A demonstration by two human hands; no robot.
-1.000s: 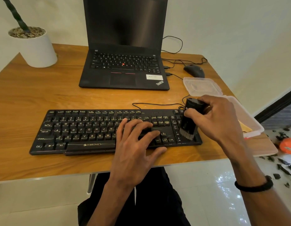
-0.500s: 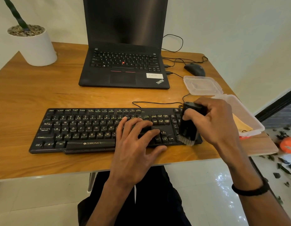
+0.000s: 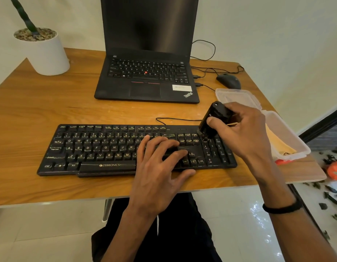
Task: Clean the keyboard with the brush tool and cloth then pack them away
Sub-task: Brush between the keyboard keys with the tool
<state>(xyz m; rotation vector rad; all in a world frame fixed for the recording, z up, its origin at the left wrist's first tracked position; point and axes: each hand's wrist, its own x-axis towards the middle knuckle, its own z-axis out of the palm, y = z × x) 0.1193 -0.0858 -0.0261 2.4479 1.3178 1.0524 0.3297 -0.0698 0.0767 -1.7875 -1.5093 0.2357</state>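
A black Zebronics keyboard lies along the front of the wooden desk. My left hand rests flat on its right-hand keys, fingers spread, holding it down. My right hand grips a black brush tool, tilted, with its bristle end down at the top of the number pad. A yellow cloth lies inside a clear plastic box at the desk's right edge, partly hidden behind my right hand.
The box's clear lid lies behind it. A black laptop stands open at the back, with a mouse and cables to its right. A white plant pot sits at the back left. An orange object lies on the floor.
My right hand has carried the brush from the keyboard's lower right corner up to the top of the number pad. My left hand has stayed in place.
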